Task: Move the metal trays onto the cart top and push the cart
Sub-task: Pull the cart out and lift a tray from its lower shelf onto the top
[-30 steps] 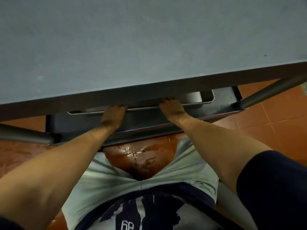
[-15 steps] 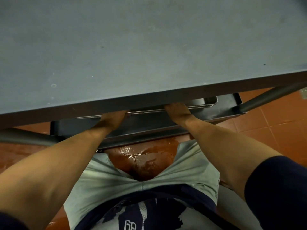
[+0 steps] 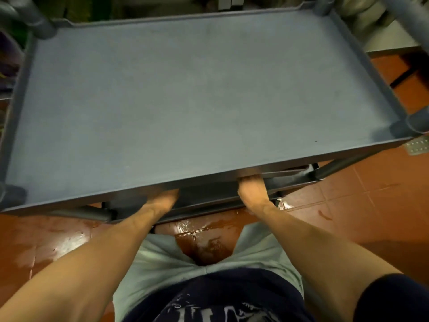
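The grey plastic cart top [image 3: 185,101] fills most of the view and has nothing on it. Beneath its near edge, a metal tray [image 3: 291,171] lies on the dark lower shelf [image 3: 209,194]; only a sliver of the tray's rim shows at the right. My left hand [image 3: 162,201] and my right hand [image 3: 251,189] both reach under the top to the tray's near rim. The fingers of both hands are hidden by the top's edge.
Round grey posts stand at the cart's corners, one at the far left [image 3: 41,24] and one at the near right [image 3: 417,122]. The red tile floor [image 3: 348,205] is wet and shiny near my legs. A pale counter [image 3: 390,38] sits beyond the cart's right side.
The view has pulled up and back, so the whole cart top now shows. My hands remain at the tray's rim on the lower shelf, with more of them covered by the top's edge.
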The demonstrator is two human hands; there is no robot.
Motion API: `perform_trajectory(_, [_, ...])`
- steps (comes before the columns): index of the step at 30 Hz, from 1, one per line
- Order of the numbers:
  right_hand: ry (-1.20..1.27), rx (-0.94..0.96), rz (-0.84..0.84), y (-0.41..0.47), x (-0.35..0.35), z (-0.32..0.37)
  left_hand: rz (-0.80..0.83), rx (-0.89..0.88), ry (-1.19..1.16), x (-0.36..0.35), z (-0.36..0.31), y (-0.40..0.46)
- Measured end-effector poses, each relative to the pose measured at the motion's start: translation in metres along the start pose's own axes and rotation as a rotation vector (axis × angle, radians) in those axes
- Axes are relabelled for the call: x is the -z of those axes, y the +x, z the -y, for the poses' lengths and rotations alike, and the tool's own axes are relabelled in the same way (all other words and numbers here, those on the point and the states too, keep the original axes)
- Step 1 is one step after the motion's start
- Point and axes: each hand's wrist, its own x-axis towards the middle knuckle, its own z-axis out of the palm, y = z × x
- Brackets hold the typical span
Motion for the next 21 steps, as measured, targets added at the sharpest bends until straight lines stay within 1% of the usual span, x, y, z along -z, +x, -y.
perform_trajectory(1, [0.025,-0.017,-0.029,-0.007,0.008,0.003,-0.008,0.039,0.008,0.004,-0.003,-0.009])
perform_trajectory(2, [0.039,-0.023,-0.047,-0.014,0.015,0.006,-0.024,0.046,0.045,0.011,-0.007,-0.019])
perform_trajectory(4, [0.016,0.022,-0.076,-0.026,0.025,0.010,-0.005,0.032,0.070,0.019,-0.014,-0.036])
perform_trajectory(6, [0.009,0.071,-0.044,-0.032,0.037,0.012,-0.012,0.033,0.071,0.030,-0.021,-0.049])
perform_trajectory(7, [-0.008,0.076,-0.017,-0.034,0.043,0.013,-0.036,0.023,0.082,0.035,-0.023,-0.055])
perform_trajectory(9, [-0.022,0.070,-0.030,-0.041,0.053,0.013,-0.089,-0.008,0.112,0.045,-0.028,-0.068])
perform_trajectory(12, [0.022,0.063,-0.065,-0.064,0.064,0.018,-0.146,-0.062,0.087,0.052,-0.034,-0.092])
perform_trajectory(14, [0.032,0.052,-0.058,-0.081,0.065,0.020,-0.181,-0.111,0.048,0.054,-0.035,-0.107])
perform_trajectory(19, [0.088,0.040,-0.045,-0.096,0.080,0.023,-0.211,-0.174,0.028,0.066,-0.036,-0.128])
perform_trajectory(21, [0.096,0.032,-0.046,-0.103,0.087,0.024,-0.200,-0.204,0.023,0.071,-0.038,-0.135])
